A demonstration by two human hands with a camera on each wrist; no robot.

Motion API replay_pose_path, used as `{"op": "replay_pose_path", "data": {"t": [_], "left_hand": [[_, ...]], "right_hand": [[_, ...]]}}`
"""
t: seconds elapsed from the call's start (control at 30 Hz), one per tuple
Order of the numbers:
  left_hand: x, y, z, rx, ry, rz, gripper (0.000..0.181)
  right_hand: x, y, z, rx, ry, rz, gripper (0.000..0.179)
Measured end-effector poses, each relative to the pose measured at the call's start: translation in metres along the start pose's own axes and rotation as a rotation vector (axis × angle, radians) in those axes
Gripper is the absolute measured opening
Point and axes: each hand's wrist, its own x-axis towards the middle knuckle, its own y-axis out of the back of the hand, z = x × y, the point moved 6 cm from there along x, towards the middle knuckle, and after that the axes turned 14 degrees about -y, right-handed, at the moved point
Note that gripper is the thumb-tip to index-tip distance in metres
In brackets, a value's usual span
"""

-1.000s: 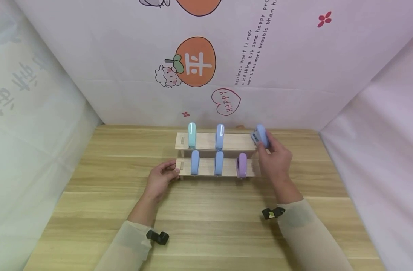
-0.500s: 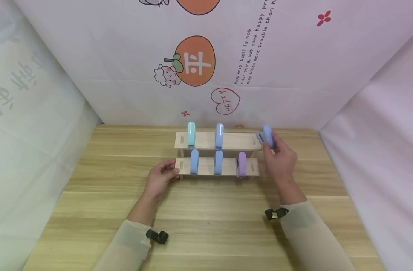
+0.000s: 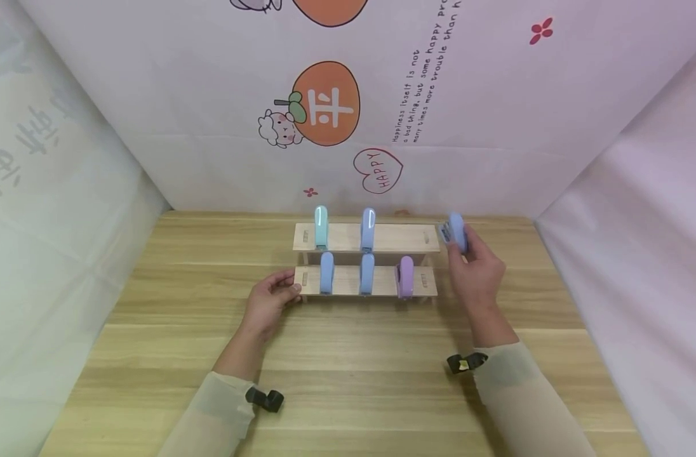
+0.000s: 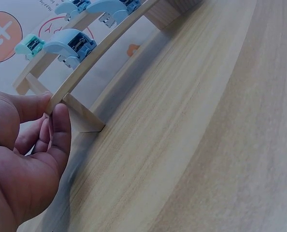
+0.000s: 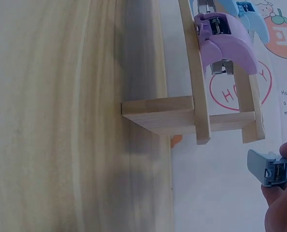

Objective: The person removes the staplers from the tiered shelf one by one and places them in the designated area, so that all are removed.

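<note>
My right hand [image 3: 478, 270] grips a blue stapler [image 3: 457, 232] just off the right end of the upper shelf. In the right wrist view this stapler [image 5: 270, 167] is tilted between thumb and fingers, apart from the wood. My left hand [image 3: 269, 302] pinches the left end of the two-tier wooden rack [image 3: 345, 280] at its lower shelf, thumb on top and fingers beneath. A mint stapler [image 3: 321, 226] and a blue-violet stapler [image 3: 368, 229] stand on the upper shelf. Along the lower one are two blue staplers [image 3: 326, 273] and a purple stapler [image 3: 405, 277] at the right.
The rack stands on a wood-grain table [image 3: 348, 368] close to the back edge. Behind it rises a white printed sheet [image 3: 468, 171], with more white cloth [image 3: 628, 222] hanging along both sides. Black camera straps [image 3: 467, 363] sit on the sleeves.
My right hand has moved right with the blue stapler, from over the upper shelf's right end to just beyond it. My left hand stays on the rack.
</note>
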Motion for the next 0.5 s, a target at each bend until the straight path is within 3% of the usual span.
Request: {"op": "replay_pose_path", "data": {"t": [0.23, 0.5], "left_hand": [[-0.001, 0.0, 0.0, -0.003, 0.001, 0.005, 0.046], [0.0, 0.001, -0.001, 0.007, -0.004, 0.009, 0.047]], "right_hand": [[-0.002, 0.003, 0.008, -0.028, -0.041, 0.031, 0.039], [-0.005, 0.006, 0.02, 0.041, -0.1, 0.045, 0.039]]}}
